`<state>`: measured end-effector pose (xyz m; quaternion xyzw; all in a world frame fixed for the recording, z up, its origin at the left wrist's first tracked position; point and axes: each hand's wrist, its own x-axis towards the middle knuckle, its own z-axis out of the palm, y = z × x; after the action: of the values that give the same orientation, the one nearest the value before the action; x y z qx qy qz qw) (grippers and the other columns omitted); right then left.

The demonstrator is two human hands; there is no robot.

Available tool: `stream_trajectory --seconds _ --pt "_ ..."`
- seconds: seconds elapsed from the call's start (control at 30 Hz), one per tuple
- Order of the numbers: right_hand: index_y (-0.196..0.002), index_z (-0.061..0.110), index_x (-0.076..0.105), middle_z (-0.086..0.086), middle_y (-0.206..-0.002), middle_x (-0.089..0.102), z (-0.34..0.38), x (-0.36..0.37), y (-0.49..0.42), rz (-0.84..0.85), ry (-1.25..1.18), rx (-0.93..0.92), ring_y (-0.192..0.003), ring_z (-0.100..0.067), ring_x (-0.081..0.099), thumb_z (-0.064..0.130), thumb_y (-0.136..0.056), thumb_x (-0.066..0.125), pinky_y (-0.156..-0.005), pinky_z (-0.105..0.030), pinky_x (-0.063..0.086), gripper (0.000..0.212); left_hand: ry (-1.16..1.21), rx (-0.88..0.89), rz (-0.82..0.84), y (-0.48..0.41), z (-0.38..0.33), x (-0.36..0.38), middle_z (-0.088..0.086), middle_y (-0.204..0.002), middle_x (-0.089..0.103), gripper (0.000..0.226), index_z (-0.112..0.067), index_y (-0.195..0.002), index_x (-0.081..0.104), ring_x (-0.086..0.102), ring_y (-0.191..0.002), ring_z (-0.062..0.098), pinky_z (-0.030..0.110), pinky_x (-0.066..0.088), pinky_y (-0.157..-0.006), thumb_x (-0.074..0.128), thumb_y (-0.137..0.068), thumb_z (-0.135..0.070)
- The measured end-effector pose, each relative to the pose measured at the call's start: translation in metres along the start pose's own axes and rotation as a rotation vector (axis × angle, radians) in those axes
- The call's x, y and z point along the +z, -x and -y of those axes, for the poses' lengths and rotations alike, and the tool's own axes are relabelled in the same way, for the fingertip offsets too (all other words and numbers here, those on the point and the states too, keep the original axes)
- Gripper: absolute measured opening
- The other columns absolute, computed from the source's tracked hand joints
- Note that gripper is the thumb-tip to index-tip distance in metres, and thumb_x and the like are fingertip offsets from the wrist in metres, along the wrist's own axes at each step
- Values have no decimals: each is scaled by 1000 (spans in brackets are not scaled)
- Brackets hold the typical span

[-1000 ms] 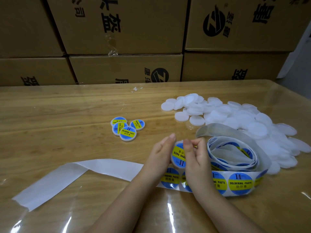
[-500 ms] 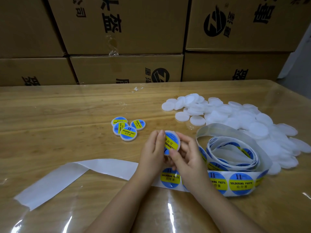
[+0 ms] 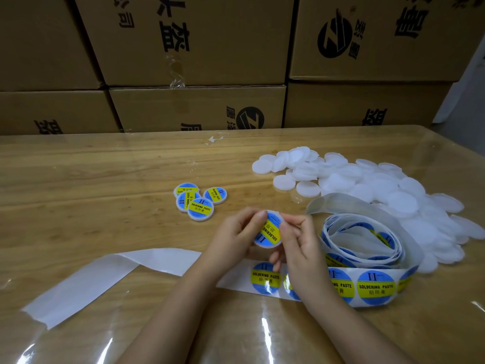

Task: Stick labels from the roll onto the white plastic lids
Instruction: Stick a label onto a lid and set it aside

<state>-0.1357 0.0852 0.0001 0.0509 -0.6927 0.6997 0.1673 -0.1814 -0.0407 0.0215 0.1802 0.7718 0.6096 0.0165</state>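
Stacked cardboard boxes (image 3: 196,48), printed with black Chinese characters and a round logo, stood behind a wooden table (image 3: 78,179). A heap of plain white lids (image 3: 367,185) lay at two o'clock from the hands. Four labelled lids (image 3: 199,199) clustered at eleven o'clock. A loose label roll (image 3: 367,240) sat at three o'clock, and its spent backing strip (image 3: 105,279) trailed toward eight o'clock, partly hidden by both forearms. Labels read "SOLDERING PASTE" on a yellow band across blue. The left hand (image 3: 233,235) and right hand (image 3: 301,245) pinched one labelled lid (image 3: 269,231) between them, tilted above the strip, with curled fingers on each side of its rim.
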Motion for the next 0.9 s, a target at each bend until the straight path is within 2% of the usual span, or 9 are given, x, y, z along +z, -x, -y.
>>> stream_trajectory --seconds 0.17,0.23,0.3,0.37,0.43,0.5,0.6,0.73,0.9 --pt "-116 37 44 5 -86 63 -6 6 5 123 98 -53 -55 -7 58 35 -93 46 -54 -21 48 23 -78 -53 -349 -12 4 -36 -3 -51 46 20 -16 -85 62 40 -36 5 14 37 -40 47 -98 -16" --pt "-114 39 46 8 -85 63 -7 5 6 144 131 -66 -56 -6 58 35 -90 45 -55 -21 48 25 -214 -125 -449 -15 15 -53 3 -49 47 20 -11 -87 60 46 -40 10 16 38 -43 44 -97 -12" --pt "-111 39 48 10 -82 62 -8 4 7 141 147 -79 -55 -6 57 33 -90 45 -55 -22 48 22 -345 -227 -481 -16 28 -68 11 -56 54 19 -4 -88 60 57 -57 28 29 45 -55 42 -93 -10" --pt "-108 38 50 10 -79 61 -7 3 6 145 168 -91 -56 -6 56 31 -90 45 -55 -21 47 20 -466 -297 -477 -17 38 -75 11 -64 57 20 -3 -99 61 61 -74 36 38 46 -63 44 -90 -9" --pt "-106 38 51 10 -77 61 -6 3 6 157 192 -98 -58 -5 57 30 -90 44 -56 -19 47 19 -578 -334 -468 -18 43 -78 9 -70 60 34 -5 -121 57 60 -82 36 35 40 -63 49 -88 -8" --pt "-105 38 51 10 -76 61 -6 2 6 163 201 -97 -60 -4 58 30 -91 44 -57 -19 46 18 -656 -337 -465 -16 47 -77 14 -90 66 42 -7 -127 51 59 -89 35 34 38 -65 54 -86 -10" --pt "-104 37 52 11 -74 61 -6 2 6 165 211 -90 -60 -5 57 29 -91 44 -58 -23 47 18 -774 -304 -477 -12 47 -74 13 -114 56 41 -10 -122 51 56 -98 36 33 35 -68 59 -83 -12" --pt "-102 35 54 11 -71 60 -5 2 6 167 239 -92 -59 -5 56 26 -91 45 -58 -23 47 17 -1135 -131 -368 -8 41 -70 10 -106 54 23 -11 -104 63 52 -92 33 35 36 -64 59 -82 -13" --pt "-96 31 57 10 -65 59 -5 1 7 196 289 -110 -59 -3 56 8 -96 48 -59 -15 43 25 -1381 -142 -225 -9 39 -59 -2 -118 55 27 -20 -109 63 52 -104 24 32 35 -73 44 -90 -26"
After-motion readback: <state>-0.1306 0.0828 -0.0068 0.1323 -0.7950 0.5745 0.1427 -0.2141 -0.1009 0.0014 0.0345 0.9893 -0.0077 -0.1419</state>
